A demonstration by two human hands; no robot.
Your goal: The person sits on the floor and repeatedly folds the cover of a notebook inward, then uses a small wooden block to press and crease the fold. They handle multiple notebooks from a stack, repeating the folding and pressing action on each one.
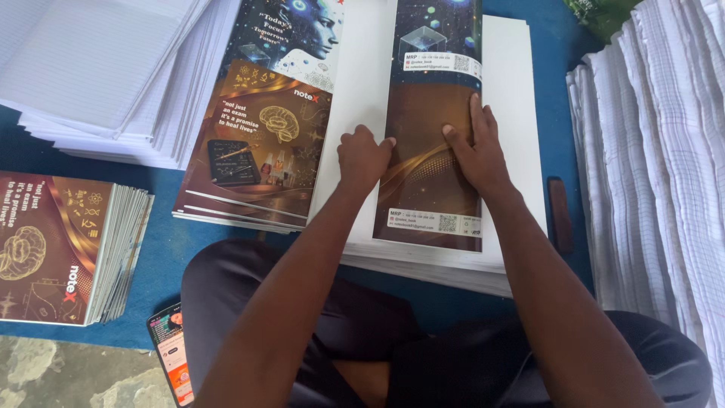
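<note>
A blue mat (pixel 174 242) covered the floor across the frame. At the right edge stood a tall bank of white ruled sheets (pixel 657 174), and another pile of ruled paper (pixel 106 68) filled the upper left. Between them, upper centre, lay a stack of printed brown covers (pixel 257 151), face up. Just right of it, in the centre, sat a white stack (pixel 513 113) with one folded cover (pixel 430 181) lying along its top, dark blue above and brown below.

At the left edge rested a pile of finished notebooks (pixel 60 249) with brown fronts. A phone (pixel 172 351) lay at the lower left by my knee, its screen lit.

My right hand (pixel 474 151) lay flat and open on the folded cover, fingers spread, pressing it down, gripping nothing. My left hand (pixel 364 156) was curled into a loose fist at the cover's left edge, knuckles on the fold; I could not tell whether it pinched the paper.
</note>
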